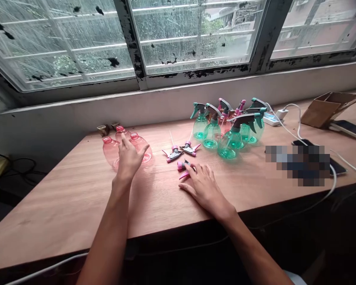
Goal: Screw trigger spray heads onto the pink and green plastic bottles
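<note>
My left hand (pixel 129 157) is among three clear pink bottles without tops. Its thumb stretches out over the right bottle (pixel 142 144), and its fingers point at the back one (pixel 119 132); whether they touch is unclear. The left bottle (pixel 108 148) stands beside it. My right hand (pixel 204 185) lies low over the table with fingers spread, fingertips at a pink-and-grey spray head (pixel 182 166). That spray head lies on its side, partly hidden by the fingers. Just behind it lie two more spray heads (pixel 174 153) (pixel 190 148) with thin white tubes.
Several green spray bottles (pixel 227 145) with trigger tops stand at the back right, pink ones (pixel 224 124) among them. Farther right are a power strip (pixel 273 118), white cables (pixel 299 122), a brown box (pixel 320 111) and a phone (pixel 351 130). The wooden table (pixel 62 206) meets the window wall.
</note>
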The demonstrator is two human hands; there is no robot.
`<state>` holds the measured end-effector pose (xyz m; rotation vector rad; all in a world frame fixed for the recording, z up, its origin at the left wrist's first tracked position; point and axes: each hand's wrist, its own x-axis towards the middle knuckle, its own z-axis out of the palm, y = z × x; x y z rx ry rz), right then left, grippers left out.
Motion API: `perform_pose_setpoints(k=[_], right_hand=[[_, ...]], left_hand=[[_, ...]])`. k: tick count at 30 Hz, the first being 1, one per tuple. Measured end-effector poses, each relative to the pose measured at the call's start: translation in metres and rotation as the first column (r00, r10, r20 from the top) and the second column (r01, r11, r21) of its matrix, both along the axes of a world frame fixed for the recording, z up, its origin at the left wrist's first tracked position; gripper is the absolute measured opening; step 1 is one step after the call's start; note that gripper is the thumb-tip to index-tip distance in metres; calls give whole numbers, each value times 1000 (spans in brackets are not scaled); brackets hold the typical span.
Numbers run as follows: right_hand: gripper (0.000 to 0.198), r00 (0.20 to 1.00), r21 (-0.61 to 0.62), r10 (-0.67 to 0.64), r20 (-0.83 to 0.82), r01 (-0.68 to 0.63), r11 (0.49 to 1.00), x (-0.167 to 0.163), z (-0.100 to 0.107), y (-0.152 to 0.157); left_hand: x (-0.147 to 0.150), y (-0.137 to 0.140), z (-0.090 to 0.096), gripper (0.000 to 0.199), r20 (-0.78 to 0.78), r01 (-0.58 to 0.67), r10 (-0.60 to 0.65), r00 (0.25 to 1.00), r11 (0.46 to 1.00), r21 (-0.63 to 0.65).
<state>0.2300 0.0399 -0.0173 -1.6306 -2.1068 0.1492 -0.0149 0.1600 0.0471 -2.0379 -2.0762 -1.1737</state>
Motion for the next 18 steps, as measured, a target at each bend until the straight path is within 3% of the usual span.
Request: perform_pose_setpoints(k=[4, 10, 15, 18], right_hand=[[50, 995, 55, -35, -93, 40, 998, 4, -1, -2], [53, 981, 29, 106, -164, -103, 994, 14, -9, -1], [60, 954, 29, 163, -251, -161, 986, 16, -6, -4], [43, 941, 44, 132, -312, -124, 991, 16, -3, -6]], left_hand=[[-3, -8, -4, 69, -14, 77, -78, 997, 994, -81], [2, -70, -14, 86, -23, 139, -143, 990, 983, -117], [28, -122, -49, 98, 225, 175, -178, 958, 984, 32], [52, -136, -67, 112, 437, 186, -186, 880, 982, 44]])
